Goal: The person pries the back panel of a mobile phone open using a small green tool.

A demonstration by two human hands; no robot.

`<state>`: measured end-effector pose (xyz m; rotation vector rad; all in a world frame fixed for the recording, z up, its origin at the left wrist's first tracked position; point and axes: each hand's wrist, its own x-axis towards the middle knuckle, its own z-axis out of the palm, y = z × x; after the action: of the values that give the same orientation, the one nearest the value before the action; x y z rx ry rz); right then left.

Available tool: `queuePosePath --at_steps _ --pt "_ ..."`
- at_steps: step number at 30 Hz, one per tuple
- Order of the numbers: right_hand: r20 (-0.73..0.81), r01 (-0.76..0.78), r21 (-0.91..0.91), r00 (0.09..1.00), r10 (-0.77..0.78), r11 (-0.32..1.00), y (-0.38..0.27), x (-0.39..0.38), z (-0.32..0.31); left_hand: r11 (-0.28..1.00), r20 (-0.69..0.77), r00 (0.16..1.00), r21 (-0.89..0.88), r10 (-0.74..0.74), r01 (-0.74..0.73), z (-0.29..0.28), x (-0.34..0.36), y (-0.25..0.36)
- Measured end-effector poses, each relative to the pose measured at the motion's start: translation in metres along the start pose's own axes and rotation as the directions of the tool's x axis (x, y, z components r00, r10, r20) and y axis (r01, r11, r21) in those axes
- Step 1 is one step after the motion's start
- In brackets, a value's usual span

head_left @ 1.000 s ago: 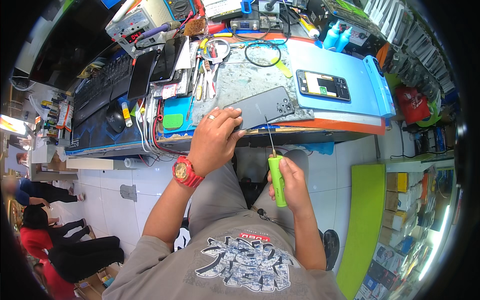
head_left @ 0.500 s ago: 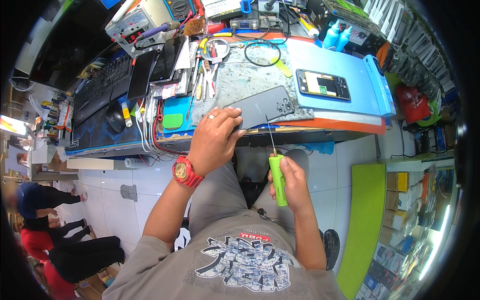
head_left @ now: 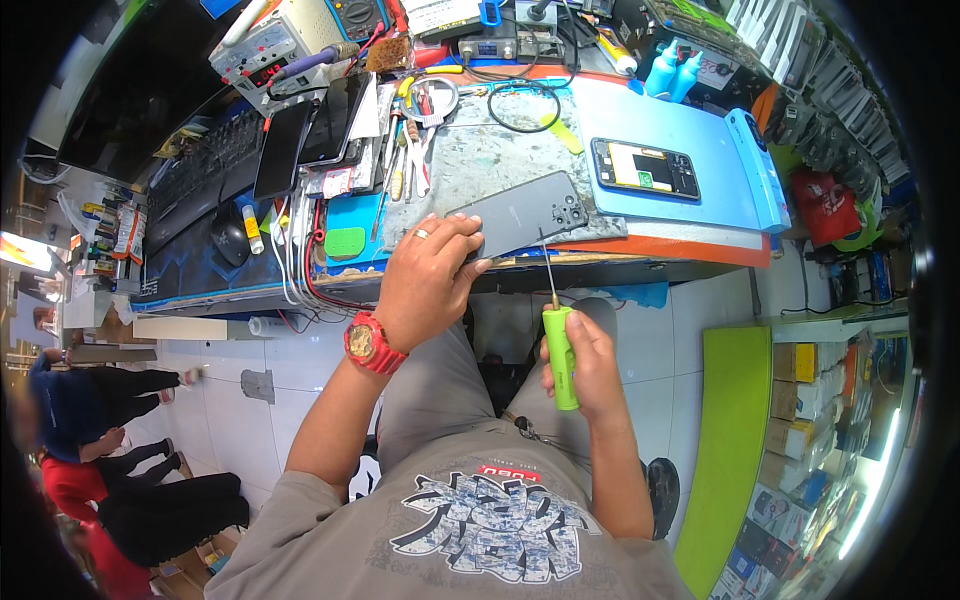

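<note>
Gripping the grey phone back, the left hand probably steadies it for the thin tool, around whose green handle the right hand is closed.

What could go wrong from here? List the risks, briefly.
The lime-green-handled tool in the right hand has its thin metal shaft's tip at or very near the edge of the dark grey rectangular phone back; a slip might scratch it near the camera cluster.

The left hand holds only one end, so the other could tilt if pushed.
</note>
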<state>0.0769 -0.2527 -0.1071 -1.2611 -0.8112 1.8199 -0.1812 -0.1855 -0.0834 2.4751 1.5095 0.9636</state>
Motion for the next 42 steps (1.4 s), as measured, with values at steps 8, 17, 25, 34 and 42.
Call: queuePosePath --at_steps 8,17,25,34,42 --pt "-0.012 0.032 -0.021 0.999 -0.032 0.999 -0.005 -0.004 -0.002 1.0 0.009 1.0 0.004 0.007 -0.007 -0.005 0.0 -0.001" --pt "-0.039 0.105 -0.144 0.993 -0.112 0.984 -0.001 -0.011 0.012 0.96 0.076 0.996 0.273 0.048 -0.067 -0.013 0.01 0.017" --pt "-0.003 0.089 -0.206 0.996 -0.092 0.974 0.008 -0.009 0.028 0.998 0.01 0.999 0.058 0.034 -0.035 0.012 0.016 0.015" --pt "-0.032 0.05 -0.249 0.998 -0.06 0.967 0.007 -0.009 0.027 0.998 -0.013 0.999 0.057 0.036 -0.035 0.014 0.014 0.012" --pt "0.004 0.049 -0.239 0.999 -0.049 0.97 0.006 -0.01 0.023 0.995 0.044 0.996 0.066 0.073 -0.075 0.009 0.016 0.008"
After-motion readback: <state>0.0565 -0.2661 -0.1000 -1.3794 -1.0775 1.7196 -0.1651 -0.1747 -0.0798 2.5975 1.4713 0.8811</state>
